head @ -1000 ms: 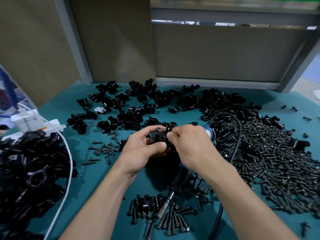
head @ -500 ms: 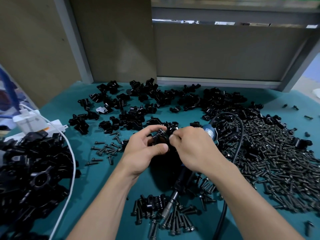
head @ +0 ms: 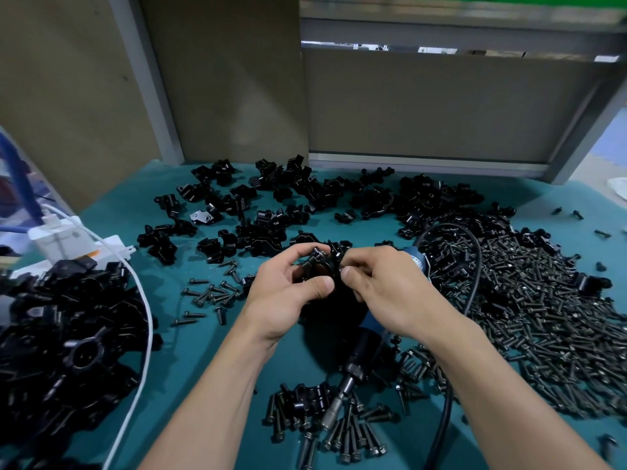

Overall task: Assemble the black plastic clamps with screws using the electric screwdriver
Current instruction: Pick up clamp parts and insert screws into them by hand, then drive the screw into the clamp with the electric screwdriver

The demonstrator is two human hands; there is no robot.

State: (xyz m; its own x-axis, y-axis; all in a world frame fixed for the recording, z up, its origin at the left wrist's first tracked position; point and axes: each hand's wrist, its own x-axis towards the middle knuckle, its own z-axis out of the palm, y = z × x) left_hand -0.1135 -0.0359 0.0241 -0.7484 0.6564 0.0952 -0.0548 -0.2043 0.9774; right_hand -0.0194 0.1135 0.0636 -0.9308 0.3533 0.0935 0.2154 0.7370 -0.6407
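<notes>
While my two hands meet above the middle of the teal worktop (head: 203,354), they hold one black plastic clamp (head: 321,267) between them. My left hand (head: 288,295) grips its left side, thumb across the front and fingers curled behind. My right hand (head: 385,293) pinches its right side with thumb and fingertips. A screw (head: 316,254) sticks up from the clamp's top. The electric screwdriver (head: 364,346) lies on the worktop under my right wrist, its bit pointing toward the near edge into a small heap of screws (head: 344,434). A large pile of screws (head: 543,317) covers the right side. Loose clamp parts (head: 288,198) are scattered along the far edge. A heap of black parts (head: 68,337) sits at the left edge, with a white cable (head: 144,320) lying across it.
</notes>
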